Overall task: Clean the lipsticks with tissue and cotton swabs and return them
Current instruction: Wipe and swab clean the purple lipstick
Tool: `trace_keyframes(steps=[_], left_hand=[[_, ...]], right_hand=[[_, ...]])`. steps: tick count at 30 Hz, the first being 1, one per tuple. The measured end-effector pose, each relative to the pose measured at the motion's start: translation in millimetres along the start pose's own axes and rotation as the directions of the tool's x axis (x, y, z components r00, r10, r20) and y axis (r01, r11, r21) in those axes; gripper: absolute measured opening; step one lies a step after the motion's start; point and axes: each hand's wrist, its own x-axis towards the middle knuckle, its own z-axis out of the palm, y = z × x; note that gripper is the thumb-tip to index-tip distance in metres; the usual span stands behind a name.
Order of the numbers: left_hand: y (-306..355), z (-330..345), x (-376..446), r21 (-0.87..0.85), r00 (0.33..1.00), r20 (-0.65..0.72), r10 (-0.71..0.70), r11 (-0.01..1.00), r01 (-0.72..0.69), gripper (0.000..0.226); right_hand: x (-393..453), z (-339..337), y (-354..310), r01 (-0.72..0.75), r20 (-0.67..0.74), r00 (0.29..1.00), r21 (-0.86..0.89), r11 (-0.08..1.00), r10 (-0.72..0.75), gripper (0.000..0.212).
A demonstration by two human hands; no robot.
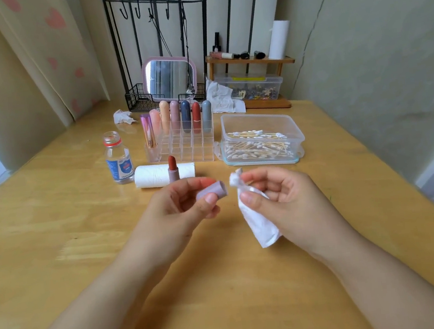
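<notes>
Left hand grip pinching one mauve cap; right hand grip pinching one twisted tissue. Seven capped lipsticks racked, one open lipstick standing on counter.

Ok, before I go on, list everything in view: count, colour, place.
Lipstick cap: one, mauve, in left hand.
Tissue: one, white, twisted, in right hand.
Open lipstick: one, red bullet, standing before the paper roll.
Paper roll: one, white, lying on table.
Organizer: one, clear, holding seven capped lipsticks at the back.
Bottle: one, clear, uncapped, left of organizer.
Swab box: one, clear, right of organizer.
Crumpled tissues: two, white, back of table.
Mirror: one, pink frame, back.
Table: one, wooden.
Left hand: fingers round cap.
Right hand: fingers pinching tissue.
</notes>
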Motion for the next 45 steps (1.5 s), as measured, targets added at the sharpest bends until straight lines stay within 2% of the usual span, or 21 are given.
trace_keyframes(steps=[4,7,9,11,13,15,18,21,24,26,27,29,30,32,34,35,37,39,41,43,45], left_hand=[[-3.6,-4.5,3.4,0.080,0.993,-0.114,-0.028,0.996,0.038,0.022],[-3.1,-7.1,5.7,0.097,0.977,-0.211,-0.013,0.995,0.034,0.009],[-1.8,-9.1,6.0,0.138,0.968,-0.251,0.010,0.990,0.025,0.009],[-0.3,-12.5,6.5,0.162,0.960,-0.279,0.020,0.986,0.027,0.012],[2.0,-16.0,7.2,0.165,0.955,-0.296,0.013,0.986,0.037,0.013],[6.0,-19.3,7.8,0.152,0.951,-0.309,0.005,0.987,0.044,0.011],[11.5,-26.2,9.6,0.121,0.932,-0.363,0.021,0.992,0.024,0.010],[16.3,-32.4,10.9,0.094,0.898,-0.437,0.041,0.996,0.000,0.007],[17.6,-37.4,12.5,0.062,0.866,-0.497,0.056,0.998,-0.029,0.005],[17.7,-39.2,13.5,0.029,0.854,-0.518,0.052,0.999,-0.043,0.007],[17.6,-40.1,14.2,0.011,0.849,-0.527,0.044,0.999,-0.045,0.008],[17.1,-41.4,15.3,-0.019,0.844,-0.536,0.020,0.999,-0.036,0.009],[16.8,-42.2,15.8,-0.031,0.845,-0.535,0.007,0.999,-0.028,0.009],[15.2,-43.1,16.0,-0.054,0.848,-0.530,-0.022,0.999,-0.007,0.009],[13.1,-44.3,16.2,-0.068,0.848,-0.527,-0.051,0.998,0.017,0.010],[12.5,-44.6,16.3,-0.073,0.849,-0.525,-0.062,0.997,0.028,0.011],[12.3,-44.9,17.3,-0.081,0.851,-0.520,-0.080,0.996,0.045,0.011],[12.8,-45.2,17.6,-0.091,0.851,-0.516,-0.100,0.994,0.062,0.010],[13.0,-46.0,17.5,-0.103,0.851,-0.512,-0.118,0.992,0.075,0.009],[12.7,-46.7,17.6,-0.117,0.849,-0.511,-0.135,0.989,0.088,0.008],[12.7,-46.2,17.8,-0.129,0.847,-0.508,-0.155,0.986,0.103,0.007]], right_hand=[[12.9,-12.4,-3.4,0.001,-0.067,0.998,-0.061,0.998,-0.005,0.027],[23.1,-14.0,-7.1,0.061,-0.121,0.987,-0.341,0.938,-0.108,0.021],[30.6,-12.0,-7.9,0.175,-0.091,0.954,-0.605,0.777,-0.286,0.017],[38.9,-8.2,-2.8,0.281,0.037,0.911,-0.783,0.554,-0.410,0.016],[45.3,-2.4,4.7,0.310,0.138,0.905,-0.861,0.403,-0.402,0.016],[46.2,5.1,12.8,0.310,0.195,0.916,-0.900,0.307,-0.351,0.017],[34.3,13.5,18.4,0.310,0.292,0.951,-0.901,0.303,-0.104,0.014],[19.1,13.8,20.0,0.309,0.346,0.938,-0.845,0.436,0.008,0.012],[15.2,19.6,18.9,0.193,0.318,0.943,-0.762,0.618,0.098,0.028],[22.5,20.5,16.8,0.129,0.268,0.955,-0.760,0.637,0.126,0.038],[29.5,18.6,13.7,0.124,0.230,0.969,-0.779,0.615,0.095,0.040],[45.8,10.7,0.9,0.151,0.120,0.989,-0.820,0.551,-0.092,0.039],[53.5,5.5,-8.2,0.180,0.071,0.973,-0.835,0.520,-0.222,0.037],[62.8,-2.7,-24.1,0.286,0.072,0.886,-0.862,0.418,-0.458,0.034],[65.6,-2.6,-28.1,0.357,0.141,0.828,-0.880,0.315,-0.543,0.032],[65.4,0.9,-24.2,0.360,0.169,0.838,-0.885,0.294,-0.518,0.032],[62.1,10.2,-6.5,0.331,0.217,0.909,-0.894,0.301,-0.356,0.033],[53.9,17.5,16.2,0.291,0.258,0.956,-0.893,0.343,-0.140,0.032],[46.2,21.9,29.5,0.254,0.279,0.960,-0.872,0.418,-0.002,0.028],[45.0,25.4,29.2,0.215,0.269,0.962,-0.851,0.479,0.046,0.022],[49.2,30.1,24.2,0.204,0.256,0.966,-0.825,0.527,0.027,0.021]])
